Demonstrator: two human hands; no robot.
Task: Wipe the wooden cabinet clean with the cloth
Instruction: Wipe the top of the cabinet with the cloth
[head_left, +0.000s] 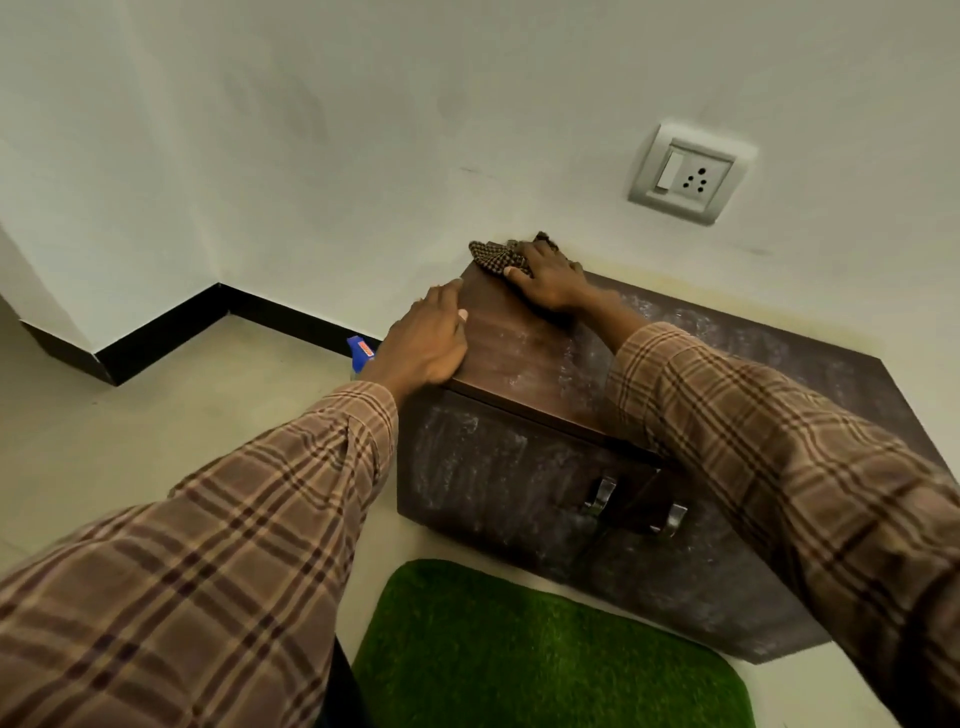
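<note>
Low wooden cabinet (524, 358) stands against white wall, top and front filmed with pale dust. Right hand (550, 280) lies flat, fingers spread, pressing checked cloth (496, 257) onto far left corner of cabinet top, cloth bunched against wall. Left hand (428, 340) rests on left edge of top, fingers straight, holding nothing (thumb lies on top surface). Both sleeves plaid. Two metal handles (602, 493) on front. Green mat (545, 660) on floor before cabinet. Blue object (360, 349) behind left wrist, by skirting. Wall socket (688, 174) up right.
</note>
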